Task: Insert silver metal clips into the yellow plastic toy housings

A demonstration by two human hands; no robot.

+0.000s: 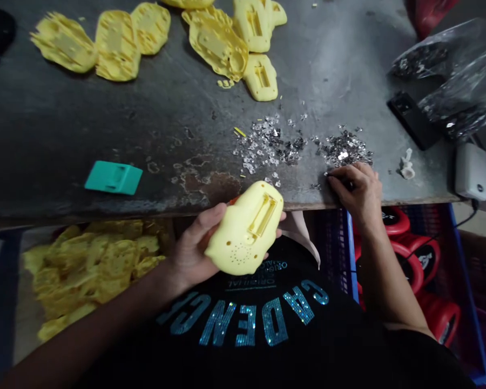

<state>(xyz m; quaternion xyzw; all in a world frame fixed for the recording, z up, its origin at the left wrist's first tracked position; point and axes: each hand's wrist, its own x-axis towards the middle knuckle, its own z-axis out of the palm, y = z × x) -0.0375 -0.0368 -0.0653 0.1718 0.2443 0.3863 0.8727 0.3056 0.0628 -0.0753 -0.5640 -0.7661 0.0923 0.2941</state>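
My left hand (198,243) grips a yellow plastic toy shell (237,240) just in front of the bench edge. The shell's outer side faces up, showing a rectangular battery compartment, a round patch of speaker holes and several screw holes. My right hand (358,189) rests at the bench edge, thumb and forefinger pinched together with a tiny dark metal piece at their tips. Right beside it lies a heap of small shiny metal pieces (344,147). A second scattered heap of metal pieces (271,141) spreads to its left, beyond the shell.
More yellow shells (216,43) lie along the far side of the grey bench (162,116). A teal plastic block (113,177) sits at left. To the right are a black phone (415,121), a clear bag (461,70) and a white device (472,170). Below, a blue crate (465,292) holds red parts.
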